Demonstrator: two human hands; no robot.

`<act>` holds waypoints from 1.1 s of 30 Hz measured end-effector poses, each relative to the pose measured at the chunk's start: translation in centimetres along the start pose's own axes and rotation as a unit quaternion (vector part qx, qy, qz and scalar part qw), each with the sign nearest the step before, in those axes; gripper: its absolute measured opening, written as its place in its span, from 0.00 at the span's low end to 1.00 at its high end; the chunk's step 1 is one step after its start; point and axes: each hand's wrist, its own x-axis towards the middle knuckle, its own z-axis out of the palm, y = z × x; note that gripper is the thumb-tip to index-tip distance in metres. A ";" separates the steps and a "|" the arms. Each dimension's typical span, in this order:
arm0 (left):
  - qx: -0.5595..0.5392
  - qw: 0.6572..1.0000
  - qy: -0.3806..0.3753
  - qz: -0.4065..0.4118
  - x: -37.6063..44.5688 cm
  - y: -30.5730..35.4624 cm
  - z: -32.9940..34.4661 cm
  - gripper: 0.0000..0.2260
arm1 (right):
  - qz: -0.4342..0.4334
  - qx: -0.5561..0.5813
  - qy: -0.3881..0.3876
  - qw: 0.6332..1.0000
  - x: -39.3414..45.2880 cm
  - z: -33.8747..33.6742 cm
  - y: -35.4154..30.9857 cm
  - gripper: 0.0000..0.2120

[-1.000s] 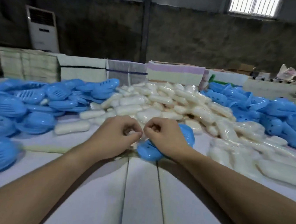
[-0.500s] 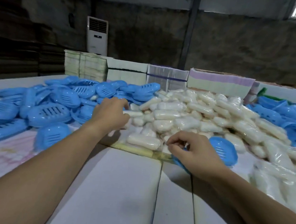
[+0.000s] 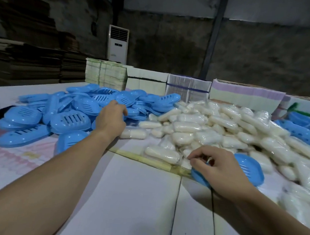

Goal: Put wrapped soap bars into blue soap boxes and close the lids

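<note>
Left hand (image 3: 111, 121) now reaches blue lids (image 3: 70, 118) beside soaps (image 3: 206, 128).

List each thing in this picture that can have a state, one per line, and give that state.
left hand: reaching into the blue lids, fingers on them; grip hidden
right hand: fingers curled on the open soap box
open soap box: lid up, on the table
pile of blue lids: loose, heaped
wrapped soap bars: wrapped, heaped, unboxed

You've got two hands: left hand (image 3: 110, 121), right hand (image 3: 219, 169). One air conditioner (image 3: 117, 44) far. Soap bars (image 3: 206, 130) and blue soap boxes (image 3: 70, 116): uncountable heaps.
</note>
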 end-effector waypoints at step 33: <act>-0.144 0.858 -0.335 0.362 -8.3 10.7 -3.3 0.10 | 0.105 -0.258 -0.009 0.961 4.3 -3.7 4.4 0.34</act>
